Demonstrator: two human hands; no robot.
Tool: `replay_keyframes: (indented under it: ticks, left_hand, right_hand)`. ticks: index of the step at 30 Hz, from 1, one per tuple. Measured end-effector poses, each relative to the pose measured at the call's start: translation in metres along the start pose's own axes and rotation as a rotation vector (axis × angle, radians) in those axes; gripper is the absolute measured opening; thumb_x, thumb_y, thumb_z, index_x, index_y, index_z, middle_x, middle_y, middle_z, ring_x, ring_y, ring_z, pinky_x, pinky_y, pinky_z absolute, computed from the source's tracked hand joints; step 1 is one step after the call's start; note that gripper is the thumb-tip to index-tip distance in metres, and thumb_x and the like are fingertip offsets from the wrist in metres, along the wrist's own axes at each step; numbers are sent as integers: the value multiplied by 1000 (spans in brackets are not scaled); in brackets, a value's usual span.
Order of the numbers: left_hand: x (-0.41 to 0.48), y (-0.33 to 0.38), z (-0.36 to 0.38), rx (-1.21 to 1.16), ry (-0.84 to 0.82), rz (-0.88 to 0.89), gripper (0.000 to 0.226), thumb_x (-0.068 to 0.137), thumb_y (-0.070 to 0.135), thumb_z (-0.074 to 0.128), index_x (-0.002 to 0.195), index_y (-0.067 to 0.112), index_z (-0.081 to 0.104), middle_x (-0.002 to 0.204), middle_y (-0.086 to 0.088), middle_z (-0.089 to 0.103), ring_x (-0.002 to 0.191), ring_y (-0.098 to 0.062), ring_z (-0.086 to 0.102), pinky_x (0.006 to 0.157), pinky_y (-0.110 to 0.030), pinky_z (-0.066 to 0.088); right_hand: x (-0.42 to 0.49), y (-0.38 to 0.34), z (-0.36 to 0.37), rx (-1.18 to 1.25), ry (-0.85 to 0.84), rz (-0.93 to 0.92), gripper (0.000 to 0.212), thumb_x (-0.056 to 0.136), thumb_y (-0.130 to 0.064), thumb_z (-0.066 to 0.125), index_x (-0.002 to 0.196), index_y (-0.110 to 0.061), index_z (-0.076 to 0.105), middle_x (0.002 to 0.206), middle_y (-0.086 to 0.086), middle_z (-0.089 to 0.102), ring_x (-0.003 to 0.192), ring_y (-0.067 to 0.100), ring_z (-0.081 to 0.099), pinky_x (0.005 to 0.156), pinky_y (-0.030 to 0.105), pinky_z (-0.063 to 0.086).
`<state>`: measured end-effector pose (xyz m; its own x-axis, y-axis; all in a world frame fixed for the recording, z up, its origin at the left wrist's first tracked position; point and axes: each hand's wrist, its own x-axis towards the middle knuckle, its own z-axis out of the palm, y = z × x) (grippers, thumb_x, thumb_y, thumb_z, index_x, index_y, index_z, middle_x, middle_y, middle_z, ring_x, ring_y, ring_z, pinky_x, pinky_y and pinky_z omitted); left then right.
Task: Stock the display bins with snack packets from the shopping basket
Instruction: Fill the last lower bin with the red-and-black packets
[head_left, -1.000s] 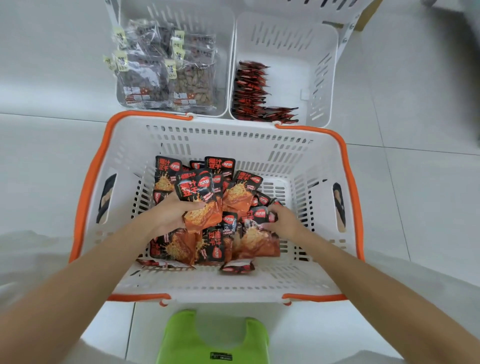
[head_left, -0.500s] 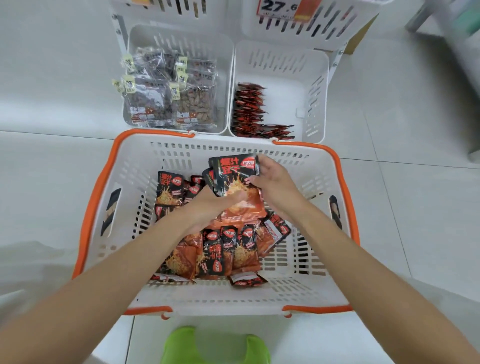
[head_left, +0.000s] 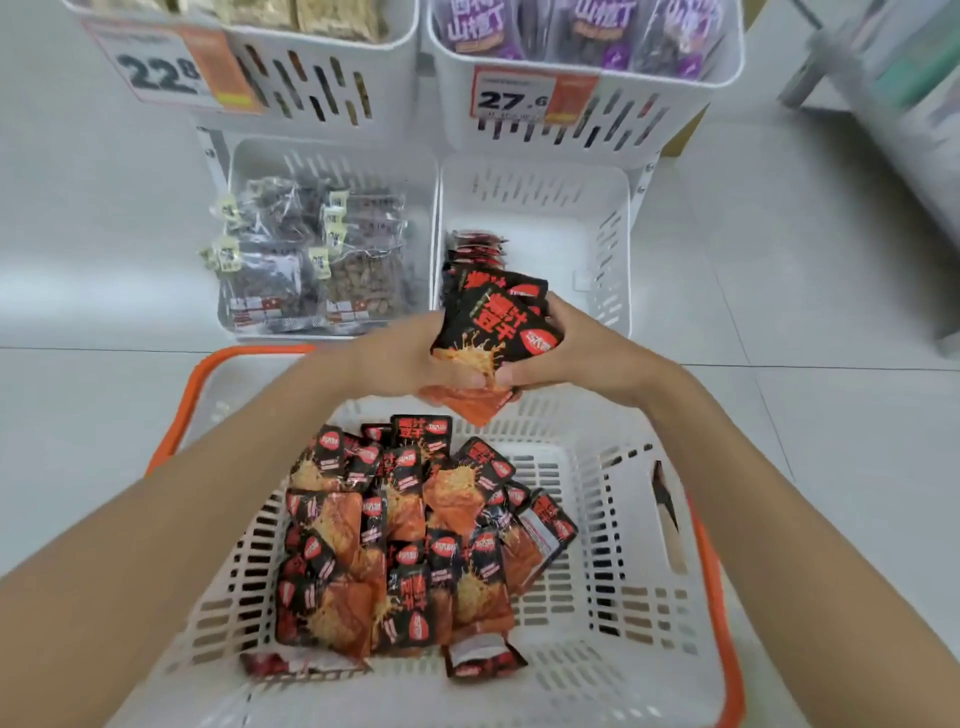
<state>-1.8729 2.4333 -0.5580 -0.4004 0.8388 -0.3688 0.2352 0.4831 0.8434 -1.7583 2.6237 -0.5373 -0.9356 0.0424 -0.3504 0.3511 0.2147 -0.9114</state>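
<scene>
The lower right display bin (head_left: 550, 208) lies straight ahead of both hands, just past the far rim of the shopping basket (head_left: 179, 415), and the coming move turns on that short forward reach; the left hand (head_left: 400, 358) and the right hand (head_left: 592, 353) grasp one bundle of snack packets (head_left: 493, 327) between them, fingers curled round its sides and thumbs meeting at its lower, orange end; the bundle hangs above the basket's far edge, its long axis running away from the person, black tops toward the bin and tilted a little to the right; a row of like packets (head_left: 475, 248) stands on edge along the bin's left wall, directly beyond the bundle, while the bin's right part is bare floor; the right hand is nearer that bare part, the left hand nearer the row; the loose heap of packets (head_left: 410, 545) lies on the basket floor, below and nearer than the hands, between the two forearms; judging by this, the bundle probably needs to go forward and down beside the row
</scene>
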Motion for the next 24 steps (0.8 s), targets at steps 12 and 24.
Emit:
replay_keyframes:
  ticks: [12, 24]
  left_hand:
    - [158, -9, -36, 580, 301, 96, 105, 76, 57, 74, 156, 18, 17, 162, -8, 20, 150, -24, 12, 122, -38, 10]
    - [160, -84, -27, 1051, 329, 171, 118, 70, 90, 18, 156, 11, 9, 163, -11, 5, 152, -21, 0, 120, -43, -13]
  right_hand:
    - [97, 51, -129, -497, 442, -139, 47, 82, -5, 75, 126, -14, 61, 108, -3, 67, 98, 9, 59, 85, 16, 42]
    - [155, 104, -116, -322, -174, 79, 50, 90, -46, 62, 136, -34, 46, 147, -10, 37, 134, 6, 33, 106, 24, 27]
